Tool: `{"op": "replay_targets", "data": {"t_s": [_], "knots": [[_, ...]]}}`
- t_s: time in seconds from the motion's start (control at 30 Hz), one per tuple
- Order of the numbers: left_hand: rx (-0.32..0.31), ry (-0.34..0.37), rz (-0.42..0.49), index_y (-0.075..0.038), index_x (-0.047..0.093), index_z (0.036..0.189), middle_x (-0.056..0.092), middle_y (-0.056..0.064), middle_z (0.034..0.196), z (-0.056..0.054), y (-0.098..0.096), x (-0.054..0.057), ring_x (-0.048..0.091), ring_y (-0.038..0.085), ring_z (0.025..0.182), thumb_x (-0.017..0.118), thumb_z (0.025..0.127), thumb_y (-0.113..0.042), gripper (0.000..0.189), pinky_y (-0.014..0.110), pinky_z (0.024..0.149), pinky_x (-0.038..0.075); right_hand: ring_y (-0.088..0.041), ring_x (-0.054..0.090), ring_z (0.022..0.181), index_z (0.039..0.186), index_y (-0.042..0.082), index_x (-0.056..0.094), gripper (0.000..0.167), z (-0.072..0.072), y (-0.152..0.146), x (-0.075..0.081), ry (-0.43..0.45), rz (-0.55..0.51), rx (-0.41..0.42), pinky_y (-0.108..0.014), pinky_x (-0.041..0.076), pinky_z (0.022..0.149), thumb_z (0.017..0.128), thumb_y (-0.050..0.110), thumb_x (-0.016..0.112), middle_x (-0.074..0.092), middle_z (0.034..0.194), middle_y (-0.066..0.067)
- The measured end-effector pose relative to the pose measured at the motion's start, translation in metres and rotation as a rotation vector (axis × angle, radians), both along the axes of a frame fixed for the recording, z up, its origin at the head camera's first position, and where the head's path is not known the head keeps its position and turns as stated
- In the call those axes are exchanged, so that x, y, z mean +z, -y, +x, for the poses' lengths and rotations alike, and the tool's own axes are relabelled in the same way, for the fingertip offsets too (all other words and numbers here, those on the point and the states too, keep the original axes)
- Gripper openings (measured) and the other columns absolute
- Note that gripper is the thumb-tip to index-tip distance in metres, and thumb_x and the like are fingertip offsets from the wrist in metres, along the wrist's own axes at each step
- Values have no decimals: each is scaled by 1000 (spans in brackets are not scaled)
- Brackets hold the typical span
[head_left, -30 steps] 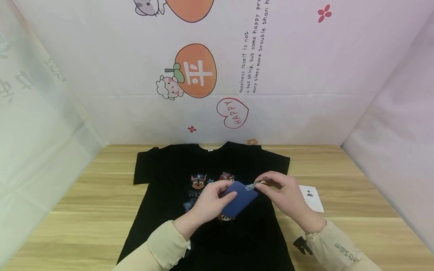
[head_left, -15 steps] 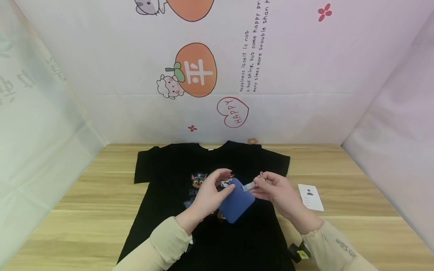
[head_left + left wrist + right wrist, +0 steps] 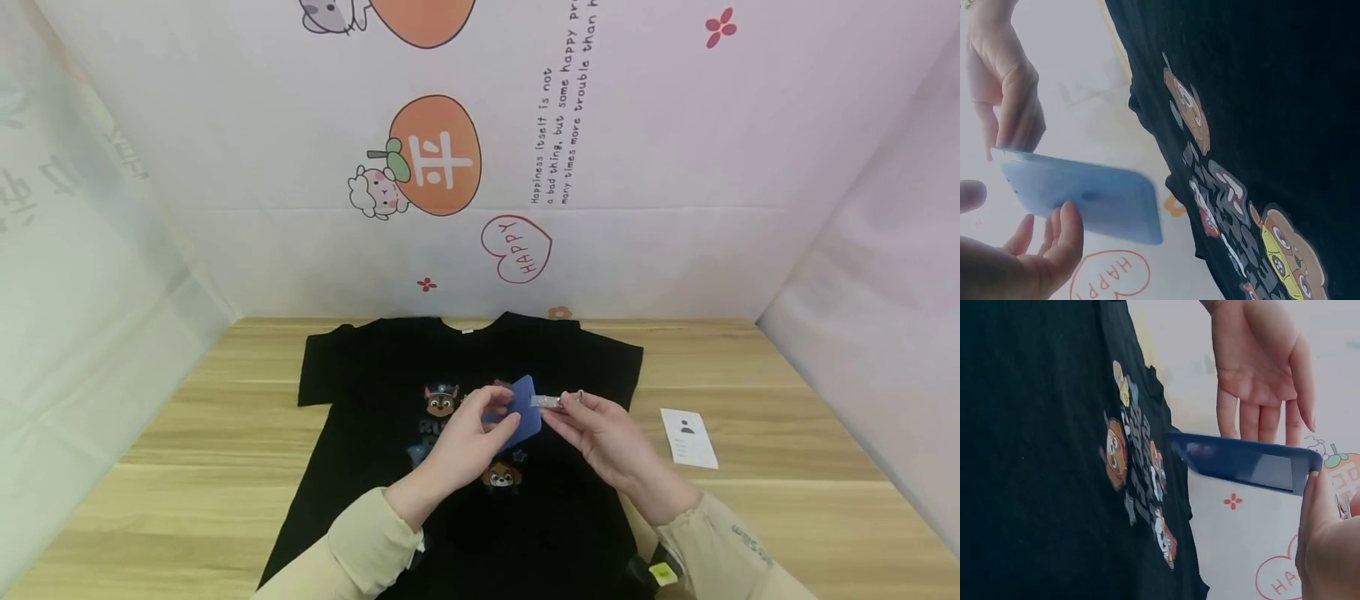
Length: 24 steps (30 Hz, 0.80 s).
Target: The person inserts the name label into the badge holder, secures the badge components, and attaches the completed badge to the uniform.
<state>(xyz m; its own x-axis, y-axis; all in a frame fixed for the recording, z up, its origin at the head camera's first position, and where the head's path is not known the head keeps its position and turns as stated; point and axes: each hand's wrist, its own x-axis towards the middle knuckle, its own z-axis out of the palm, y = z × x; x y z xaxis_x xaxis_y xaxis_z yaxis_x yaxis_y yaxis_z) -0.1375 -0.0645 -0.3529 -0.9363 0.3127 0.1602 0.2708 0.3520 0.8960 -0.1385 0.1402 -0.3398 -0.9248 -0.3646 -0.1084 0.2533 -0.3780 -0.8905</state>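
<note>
A blue badge holder is held up over the black T-shirt, tilted nearly edge-on. My right hand pinches the clip of its clear strap, and a finger of that hand touches the holder's corner in the right wrist view. My left hand is at the holder's left side, its fingers loosely extended against the blue face in the left wrist view, the thumb standing apart. A framed window shows on the holder's other side in the right wrist view.
A white card with a printed figure icon lies on the wooden table, right of the T-shirt. Cartoon dogs are printed on the shirt. A patterned white cloth wall rises behind the table.
The badge holder has turned from facing up to nearly edge-on. My left hand has loosened from gripping it to touching it with its fingers. My right hand keeps hold of the clip.
</note>
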Motion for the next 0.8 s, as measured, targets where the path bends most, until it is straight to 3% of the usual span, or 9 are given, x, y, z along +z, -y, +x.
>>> {"op": "replay_targets", "data": {"t_s": [0.2,0.43,0.5,0.57,0.67,0.8], "knots": [[-56,51,-25,-2,48,135,50,16,132,1,-1,-2,52,30,119,48,99,-27,43,42,95,49,-11,64,101,118,-8,43,35,0,2,-5,34,4,61,-21,48,93,101,22,43,60,106,-8],[-96,-6,-86,0,50,134,50,17,139,-2,-1,-2,48,29,127,44,101,-27,43,44,103,42,-15,64,101,96,8,58,17,1,5,-8,-11,-56,109,-25,50,93,101,17,44,67,103,-5],[-100,-7,-90,1,49,135,50,16,139,-4,-1,-2,53,26,122,43,101,-28,45,41,101,44,-14,64,102,90,10,58,18,2,6,-7,-41,-49,120,-25,50,93,101,15,44,68,103,-4],[-97,2,-91,0,48,136,56,17,132,-6,-1,-2,61,29,104,42,101,-29,45,38,92,50,-13,63,103,87,12,57,19,3,7,-7,-74,-24,126,-25,49,94,101,14,44,68,104,-2],[-90,3,-63,1,48,135,56,17,132,-7,-1,-1,61,31,104,41,102,-29,46,38,91,50,-11,63,104,85,13,56,19,4,9,-6,-112,10,121,-24,49,94,101,14,45,69,103,1],[-71,15,0,2,49,134,50,14,139,-6,-1,1,48,29,127,41,102,-29,45,43,102,43,-9,63,105,85,14,56,19,5,12,-5,-150,15,130,-24,48,95,101,14,45,70,103,2]]}}
